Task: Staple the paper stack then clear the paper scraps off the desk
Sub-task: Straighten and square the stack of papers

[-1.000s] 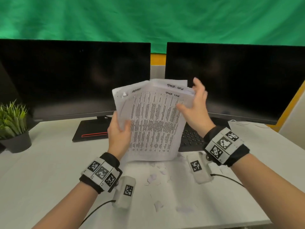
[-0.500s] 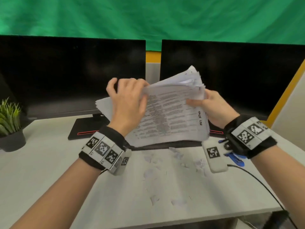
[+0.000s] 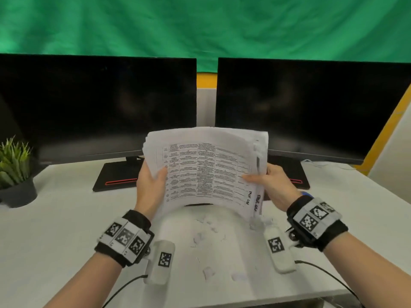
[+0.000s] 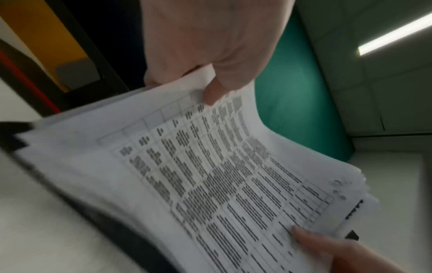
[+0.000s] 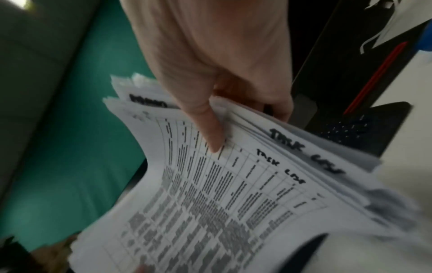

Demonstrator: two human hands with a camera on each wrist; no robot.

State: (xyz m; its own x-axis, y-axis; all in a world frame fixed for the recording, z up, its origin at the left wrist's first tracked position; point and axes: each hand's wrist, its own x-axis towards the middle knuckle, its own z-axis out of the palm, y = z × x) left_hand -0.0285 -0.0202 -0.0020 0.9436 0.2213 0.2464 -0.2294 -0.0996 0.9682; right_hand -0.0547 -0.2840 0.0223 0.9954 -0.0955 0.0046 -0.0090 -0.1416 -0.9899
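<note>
Nearest me, small paper scraps (image 3: 209, 272) lie scattered on the white desk (image 3: 55, 241) between my two forearms, more of them bunched just under the lower right corner of the sheets. Above them I hold the paper stack (image 3: 206, 172) upright off the desk, its printed table facing me and the sheets bowed and fanned at their edges. My left hand (image 3: 150, 187) grips the stack's left edge, thumb lying across the front page and fingers curled behind; my right hand (image 3: 272, 185) clamps the right edge the same way, thumb pressed on the print beside the handwritten heading. The two hands are apart, one on each side of the stack. A dark keyboard edge (image 3: 198, 204) shows just below the sheets. Farther back stand the two dark monitors (image 3: 97, 107) on their bases, a potted plant (image 3: 15, 172) at the far left of the desk, and a green cloth (image 3: 200, 25) behind everything.
</note>
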